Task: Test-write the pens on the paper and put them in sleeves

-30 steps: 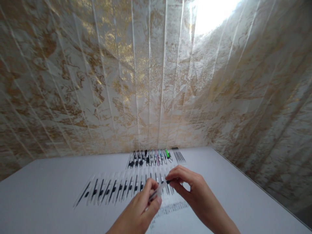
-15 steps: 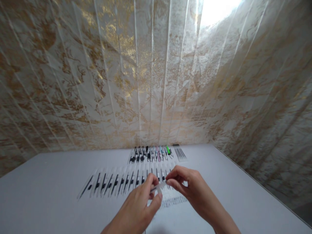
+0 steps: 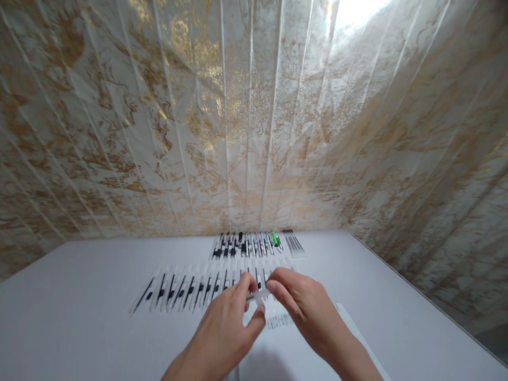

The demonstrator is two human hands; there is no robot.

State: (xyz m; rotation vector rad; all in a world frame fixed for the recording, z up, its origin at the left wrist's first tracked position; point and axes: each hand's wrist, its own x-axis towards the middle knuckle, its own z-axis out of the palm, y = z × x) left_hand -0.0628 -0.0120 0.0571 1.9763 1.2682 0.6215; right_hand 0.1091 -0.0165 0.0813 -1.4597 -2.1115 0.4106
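Observation:
My left hand (image 3: 228,323) pinches a slim, pale translucent pen piece (image 3: 261,295) with a darker thin end toward the left. My right hand (image 3: 307,304) has its thumb and forefinger closed on the right end of the same piece. Both hands are close together, above the front of a long row of clear plastic sleeves with black pen parts (image 3: 190,289). The fingers cover much of the held piece, so its exact form is hard to make out. Under the hands lies a white sheet with small dark writing (image 3: 279,320).
Farther back on the white table (image 3: 79,317) is a second row of pens (image 3: 226,246), including a bright green one (image 3: 275,239). A packet of thin dark refills (image 3: 294,243) lies at that row's right end. A gold-patterned sheet (image 3: 254,132) hangs behind the table.
Both hands are slightly higher in view, still on the same piece. My right hand has turned a little, its fingers closer over the end. The view has shifted slightly, showing more of the sheet's right edge.

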